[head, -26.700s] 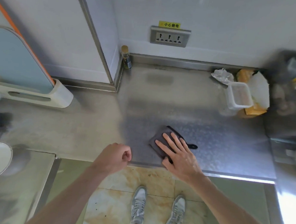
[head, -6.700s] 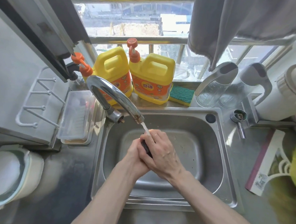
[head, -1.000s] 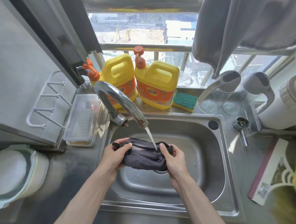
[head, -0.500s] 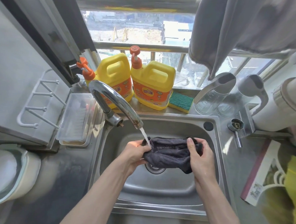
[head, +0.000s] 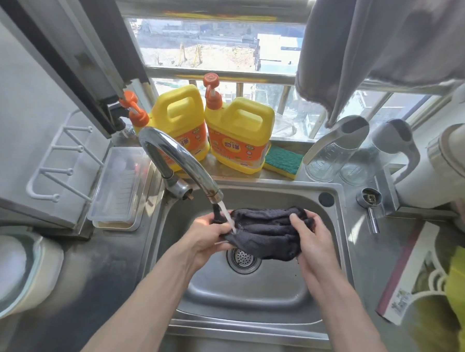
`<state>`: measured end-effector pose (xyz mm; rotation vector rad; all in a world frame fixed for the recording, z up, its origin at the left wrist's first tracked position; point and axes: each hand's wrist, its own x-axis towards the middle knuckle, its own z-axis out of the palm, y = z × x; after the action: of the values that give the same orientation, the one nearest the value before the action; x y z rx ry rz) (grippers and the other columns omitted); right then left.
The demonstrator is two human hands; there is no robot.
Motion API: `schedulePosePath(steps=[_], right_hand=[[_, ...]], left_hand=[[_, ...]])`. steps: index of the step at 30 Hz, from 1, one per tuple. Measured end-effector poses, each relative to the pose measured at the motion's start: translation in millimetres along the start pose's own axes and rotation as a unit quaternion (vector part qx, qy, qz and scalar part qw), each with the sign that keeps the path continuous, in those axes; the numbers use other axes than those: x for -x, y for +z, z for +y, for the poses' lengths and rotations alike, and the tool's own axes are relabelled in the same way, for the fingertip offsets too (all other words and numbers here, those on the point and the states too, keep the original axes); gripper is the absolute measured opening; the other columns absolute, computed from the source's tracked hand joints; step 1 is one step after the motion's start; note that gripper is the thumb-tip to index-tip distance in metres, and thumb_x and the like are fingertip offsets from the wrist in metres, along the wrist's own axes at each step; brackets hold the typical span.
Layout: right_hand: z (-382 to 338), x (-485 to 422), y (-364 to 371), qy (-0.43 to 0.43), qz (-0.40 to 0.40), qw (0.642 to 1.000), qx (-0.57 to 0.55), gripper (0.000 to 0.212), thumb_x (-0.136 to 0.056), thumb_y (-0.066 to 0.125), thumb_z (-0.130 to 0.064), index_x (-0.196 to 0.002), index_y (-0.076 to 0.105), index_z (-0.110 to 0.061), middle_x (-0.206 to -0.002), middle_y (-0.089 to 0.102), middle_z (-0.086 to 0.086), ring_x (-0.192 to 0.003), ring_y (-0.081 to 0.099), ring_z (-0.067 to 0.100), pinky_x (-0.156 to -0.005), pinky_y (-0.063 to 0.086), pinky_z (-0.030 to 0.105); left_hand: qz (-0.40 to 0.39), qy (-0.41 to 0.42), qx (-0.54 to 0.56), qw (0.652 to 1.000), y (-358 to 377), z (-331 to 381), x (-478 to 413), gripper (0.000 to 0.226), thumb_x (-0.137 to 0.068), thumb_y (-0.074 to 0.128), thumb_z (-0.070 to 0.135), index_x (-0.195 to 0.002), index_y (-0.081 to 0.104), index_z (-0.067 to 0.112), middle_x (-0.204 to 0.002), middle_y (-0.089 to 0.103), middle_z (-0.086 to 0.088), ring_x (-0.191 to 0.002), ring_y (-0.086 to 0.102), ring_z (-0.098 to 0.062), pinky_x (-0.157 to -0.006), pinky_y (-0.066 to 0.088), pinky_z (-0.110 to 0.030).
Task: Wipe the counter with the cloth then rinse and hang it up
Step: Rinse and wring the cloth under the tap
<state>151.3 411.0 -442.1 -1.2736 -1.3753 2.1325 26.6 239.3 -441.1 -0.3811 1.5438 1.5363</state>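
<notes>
Over a steel sink [head: 338,251], the left hand [head: 205,237] and right hand [head: 312,243] each grip one end of a dark grey cloth [head: 266,232], fingers curled around it. Water from the curved faucet [head: 178,159] lands on its left end, above the drain [head: 244,258].

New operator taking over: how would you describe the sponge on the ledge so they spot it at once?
Start at the stainless steel sink and look to the window ledge behind its rear rim. Between the right-hand yellow detergent jug and the clear grey-lidded pitcher lies the flat sponge. It alone is green on top with a yellow underside.
</notes>
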Motion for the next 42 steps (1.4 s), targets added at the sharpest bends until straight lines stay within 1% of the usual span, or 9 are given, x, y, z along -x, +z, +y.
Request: schedulePosePath(steps=[6,11,18,21,23,28,31,36,42], right_hand=[[18,-1,27,0.158,-0.087,0.971,-0.157,0.029,-0.099,0.056,-0.01,-0.126,0.062,-0.002,-0.139,0.061,0.029,-0.129,0.061,0.043,-0.113,0.043,0.061],[36,-1,65,0.215,-0.097,0.958,-0.165,0.035,-0.1,0.054,-0.012,-0.131,0.063,0.002,-0.131,0.068,0.024,-0.116,0.069,0.039,-0.113,0.046,0.057],[35,8,92,0.223,-0.096,0.958,-0.152,0.025,-0.099,0.057,-0.02,-0.115,0.067,-0.004,-0.108,0.072,0.022,-0.087,0.07,0.034,-0.079,0.056,0.045],[32,30,111,0.065,-0.11,0.992,0.011,0.033,-0.087,0.062,-0.039,-0.097,0.075,-0.011,-0.098,0.078,0.011,-0.09,0.074,0.024,-0.092,0.06,0.049],[37,55,117,-0.107,-0.117,0.97,0.185,0.031,-0.087,0.065,-0.047,-0.081,0.073,-0.018,-0.084,0.075,-0.003,-0.08,0.068,0.009,-0.083,0.057,0.04],[46,42,88,-0.531,-0.067,0.726,0.432,0.027,-0.092,0.072,-0.041,-0.077,0.07,-0.019,-0.094,0.072,-0.007,-0.112,0.059,0.021,-0.107,0.037,0.047],[42,26,81,-0.558,-0.121,0.685,0.452,0.021,-0.097,0.066,-0.033,-0.092,0.07,-0.012,-0.103,0.068,0.006,-0.11,0.06,0.029,-0.103,0.043,0.047],[43,15,88,-0.54,-0.123,0.699,0.452,0.036,-0.11,0.039,-0.031,-0.092,0.059,-0.007,-0.087,0.057,0.009,-0.081,0.05,0.029,-0.076,0.043,0.042],[47,24,100,-0.372,-0.098,0.825,0.414,0.047,-0.106,0.034,-0.037,-0.079,0.059,-0.01,-0.074,0.062,0.009,-0.072,0.053,0.027,-0.07,0.038,0.041]], left_hand=[[0.029,0.052,0.027,0.998,-31,9,14,0.022,-0.099,0.057,0.001,-0.111,0.071,0.013,-0.104,0.076,-0.014,-0.086,0.076,-0.026,-0.076,0.064,-0.044],[0.02,0.097,0.03,0.995,-54,16,30,0.026,-0.101,0.052,-0.002,-0.117,0.069,0.009,-0.112,0.075,-0.015,-0.093,0.076,-0.026,-0.074,0.064,-0.036],[0.08,0.083,0.035,0.993,-64,18,27,0.025,-0.099,0.05,0.004,-0.115,0.066,0.014,-0.122,0.069,-0.02,-0.107,0.066,-0.034,-0.08,0.059,-0.044],[-0.018,-0.04,0.154,0.987,-39,5,27,0.026,-0.091,0.049,0.03,-0.093,0.07,0.016,-0.102,0.072,-0.016,-0.096,0.066,-0.033,-0.085,0.055,-0.048],[-0.061,-0.065,0.249,0.964,-19,-3,24,0.034,-0.088,0.048,0.037,-0.088,0.071,0.012,-0.091,0.07,-0.013,-0.084,0.068,-0.029,-0.081,0.057,-0.039],[-0.068,-0.075,0.288,0.952,4,-9,21,0.04,-0.097,0.043,0.018,-0.07,0.072,0.007,-0.073,0.068,-0.01,-0.066,0.069,-0.024,-0.063,0.058,-0.028],[-0.072,-0.099,0.288,0.95,11,-10,25,0.03,-0.099,0.047,0.02,-0.087,0.073,0.01,-0.089,0.071,-0.008,-0.082,0.071,-0.023,-0.076,0.055,-0.033],[-0.08,-0.085,0.243,0.963,25,-5,26,0.033,-0.101,0.047,0.03,-0.078,0.067,0.018,-0.079,0.068,-0.002,-0.074,0.068,-0.018,-0.067,0.056,-0.03],[-0.01,-0.025,0.291,0.956,42,-20,19,0.024,-0.102,0.045,0.027,-0.085,0.057,0.017,-0.065,0.061,0.002,-0.058,0.066,-0.01,-0.056,0.055,-0.021]])
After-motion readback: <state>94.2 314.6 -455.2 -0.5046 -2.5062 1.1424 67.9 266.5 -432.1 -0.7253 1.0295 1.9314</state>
